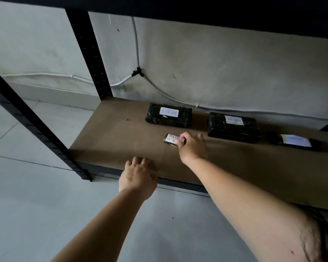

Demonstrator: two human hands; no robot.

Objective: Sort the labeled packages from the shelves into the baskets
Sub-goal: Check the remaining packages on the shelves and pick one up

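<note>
On the low brown shelf board (110, 140) lie several black-wrapped packages with white labels. A small package (171, 139) with a pink-lettered label sits mid-shelf, and my right hand (192, 147) grips its right end with thumb and fingers. Behind it rests a larger package (169, 115) labelled in handwriting. To the right lie a second large package (233, 127) and a flatter one (295, 141) with a wide white label. My left hand (138, 176) rests on the shelf's front edge, fingers curled over the board, holding nothing.
Black metal uprights (91, 53) and a slanted front post (36, 127) frame the shelf on the left. A dark upper shelf (197, 8) hangs overhead. White cables (136, 53) run along the grey wall behind. Pale tiled floor (45, 205) lies below.
</note>
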